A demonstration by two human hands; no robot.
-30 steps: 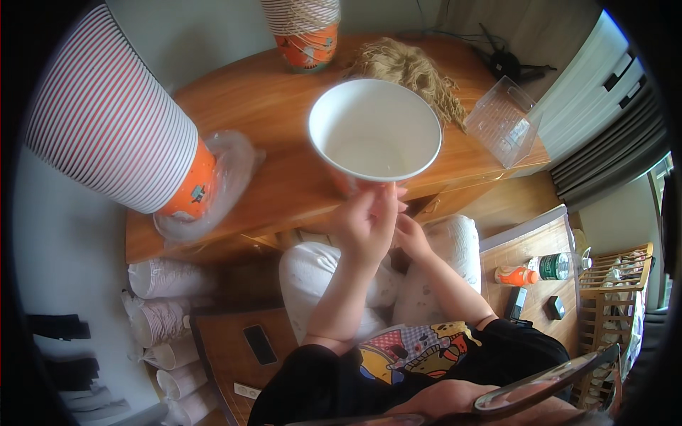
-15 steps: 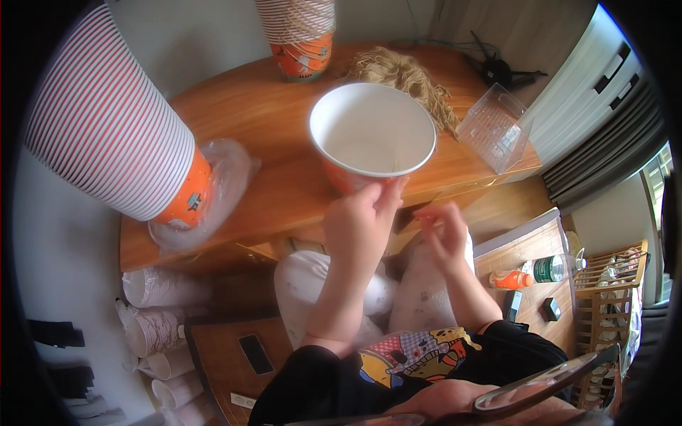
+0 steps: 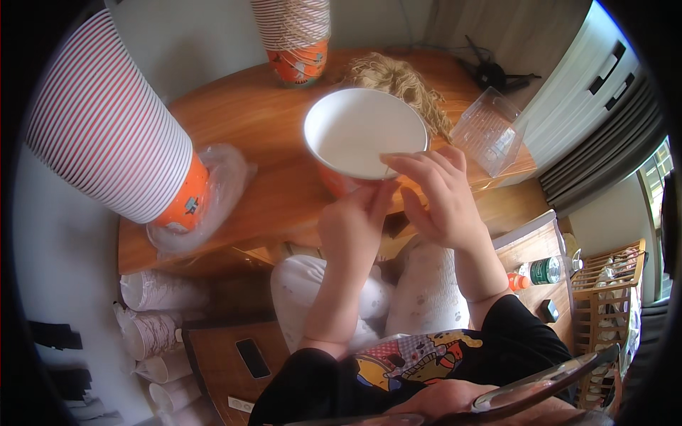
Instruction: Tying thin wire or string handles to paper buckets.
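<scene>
A large paper bucket [image 3: 366, 131], white inside and orange outside, stands on the wooden table in front of me. My left hand [image 3: 352, 220] is closed, its thumb and fingertips pressed together against the bucket's near side just below the rim. Whatever they pinch is hidden. Over the near right part of the rim reaches my right hand [image 3: 437, 195], fingers bent and apart from the thumb. A faint thin strand seems to show near its index fingertip. Behind the bucket lies a tangled heap of tan string [image 3: 398, 78].
A tall stack of orange-and-white buckets [image 3: 117, 131] rises from a plastic bag [image 3: 224, 184] on the left. Another stack with strings [image 3: 298, 60] stands at the back. A clear plastic box [image 3: 490, 131] sits at the table's right. Wrapped stacks [image 3: 153, 334] and a phone [image 3: 253, 358] lie lower left.
My right hand has moved up and left, from beside the bucket to its near rim. My left hand stays at the bucket's near side. The view has shifted slightly.
</scene>
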